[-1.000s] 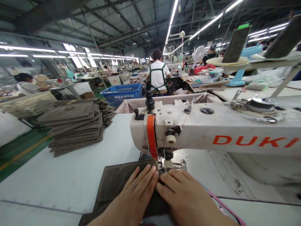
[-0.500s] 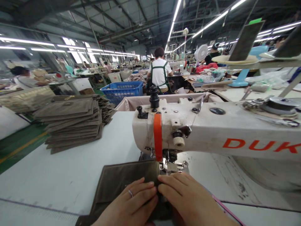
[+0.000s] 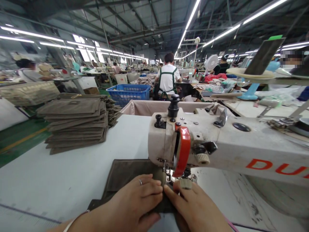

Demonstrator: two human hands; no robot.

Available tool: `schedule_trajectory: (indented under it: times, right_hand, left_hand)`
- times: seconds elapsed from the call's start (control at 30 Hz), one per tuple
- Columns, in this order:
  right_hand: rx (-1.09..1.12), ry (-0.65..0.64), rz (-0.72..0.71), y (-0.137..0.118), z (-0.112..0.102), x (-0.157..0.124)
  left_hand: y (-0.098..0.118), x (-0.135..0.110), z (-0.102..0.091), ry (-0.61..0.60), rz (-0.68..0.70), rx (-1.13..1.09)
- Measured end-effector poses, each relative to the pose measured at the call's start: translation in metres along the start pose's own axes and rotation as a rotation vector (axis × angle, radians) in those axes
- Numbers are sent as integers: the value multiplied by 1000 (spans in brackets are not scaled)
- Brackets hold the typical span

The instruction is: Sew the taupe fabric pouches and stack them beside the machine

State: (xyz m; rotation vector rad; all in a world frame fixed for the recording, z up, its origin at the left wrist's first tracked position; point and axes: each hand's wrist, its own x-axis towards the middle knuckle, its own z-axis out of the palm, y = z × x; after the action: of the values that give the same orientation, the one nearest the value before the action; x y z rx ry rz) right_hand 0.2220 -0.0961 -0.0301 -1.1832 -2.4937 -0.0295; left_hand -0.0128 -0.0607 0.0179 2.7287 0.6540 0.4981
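A dark brown fabric piece [image 3: 125, 174] with stitched edges lies on the white sewing table, its right edge beside the presser foot [image 3: 169, 175] of a sewing machine [image 3: 160, 141]. My left hand [image 3: 135, 199], with a ring on one finger, rests on the fabric with fingers stretched out. My right hand [image 3: 193, 206] grips the fabric's right part close to the foot, index finger extended and the others bent; its thumb is mostly hidden. An orange lever guard [image 3: 183, 151] hangs at the machine head, just above my right fingers.
Left on the table stands a stack of brown fabric pieces [image 3: 77, 125]. Behind the machine is a pink cloth-lined bin [image 3: 142, 107], then a blue basket [image 3: 131, 91]. A person in a white shirt [image 3: 167, 77] sits ahead. A thread cone [image 3: 262, 58] stands at right.
The view has turned, so the machine sits further right and lower. The orange guard now stands out from the head. My right fingers have gone from flat to bent; my left hand stays on the fabric.
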Motion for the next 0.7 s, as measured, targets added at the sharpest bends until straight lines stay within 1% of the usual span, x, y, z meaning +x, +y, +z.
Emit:
schedule_trajectory:
  times: [0.2, 0.33, 0.43, 0.5, 0.57, 0.63, 0.7]
  right_hand:
    - [75, -85, 97, -1, 1, 7]
    - [116, -101, 149, -4, -2, 11]
    - [150, -44, 159, -7, -8, 11]
    - [189, 15, 177, -6, -14, 10]
    - [208, 81, 219, -4, -19, 10]
    - [191, 135, 279, -1, -23, 11]
    - [169, 149, 318, 3, -25, 12]
  left_hand:
    - [-16, 13, 2, 26, -1, -16]
    - [-26, 19, 0, -12, 3, 24]
    - [-32, 20, -2, -30, 26, 73]
    - [-35, 18, -5, -14, 41, 117]
    - [-36, 15, -6, 25, 43, 137]
    - [-37, 11, -5, 76, 30, 105]
    - [-38, 9, -2, 115, 10, 46]
